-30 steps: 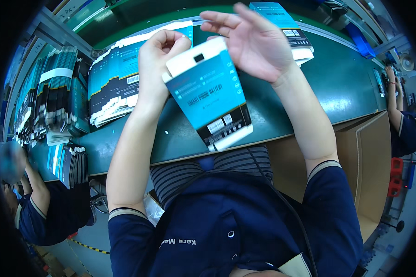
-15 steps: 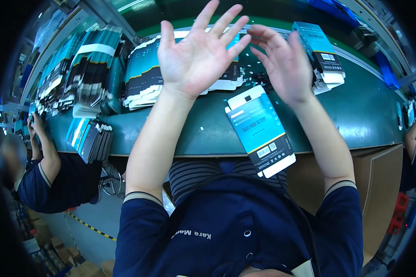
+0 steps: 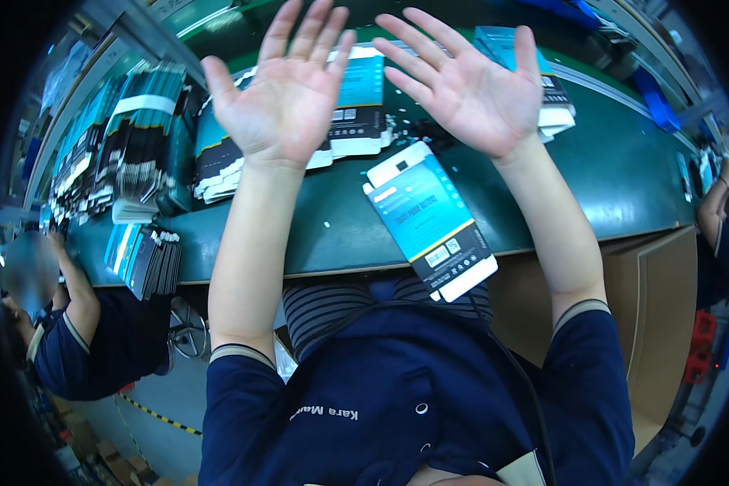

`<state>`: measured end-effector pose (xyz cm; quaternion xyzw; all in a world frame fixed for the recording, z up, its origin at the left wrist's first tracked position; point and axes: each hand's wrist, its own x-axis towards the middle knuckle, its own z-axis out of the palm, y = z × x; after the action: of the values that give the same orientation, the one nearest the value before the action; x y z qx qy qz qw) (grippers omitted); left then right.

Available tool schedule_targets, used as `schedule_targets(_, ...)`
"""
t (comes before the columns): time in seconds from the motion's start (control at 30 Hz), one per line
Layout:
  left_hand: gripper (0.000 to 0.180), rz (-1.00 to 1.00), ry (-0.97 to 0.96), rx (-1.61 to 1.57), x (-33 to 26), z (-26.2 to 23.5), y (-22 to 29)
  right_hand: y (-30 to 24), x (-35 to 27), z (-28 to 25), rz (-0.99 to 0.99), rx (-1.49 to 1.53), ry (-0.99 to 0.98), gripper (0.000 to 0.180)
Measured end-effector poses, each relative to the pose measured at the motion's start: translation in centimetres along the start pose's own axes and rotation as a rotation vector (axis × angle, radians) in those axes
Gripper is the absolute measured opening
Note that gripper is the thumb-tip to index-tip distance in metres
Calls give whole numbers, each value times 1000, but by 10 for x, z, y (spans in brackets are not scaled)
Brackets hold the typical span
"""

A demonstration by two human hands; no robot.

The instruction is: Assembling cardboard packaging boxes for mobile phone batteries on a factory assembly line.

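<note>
Both my hands are raised above the bench, palms showing and fingers spread. My left hand (image 3: 279,101) holds nothing; behind it lie stacks of flat blue-and-black cartons (image 3: 360,105). My right hand (image 3: 478,93), also bare, is up in front of a blue-and-black carton stack (image 3: 553,89) at the back right. Between my forearms a single flattened blue-and-black carton (image 3: 429,223) lies at the bench's near edge, its lower white flap jutting past it. Neither hand touches a carton.
Banded carton bundles (image 3: 142,121) stand at the left of the green bench (image 3: 332,235), with a smaller carton stack (image 3: 144,257) near the edge. A large cardboard box (image 3: 648,308) sits below right. Co-workers (image 3: 97,332) are at both sides. Small white scraps dot the bench.
My hands have moved apart; the left went left and the right palm turned into fuller view, fingers spreading. The whole scene shifted slightly left with the camera.
</note>
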<state>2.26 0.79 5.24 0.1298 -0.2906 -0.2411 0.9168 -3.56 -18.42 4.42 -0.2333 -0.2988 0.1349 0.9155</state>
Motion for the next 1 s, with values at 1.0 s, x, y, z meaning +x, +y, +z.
schedule_targets(1.0,102,677,-132,406,74,105,12,-9,112,80,-259,295,-265,94)
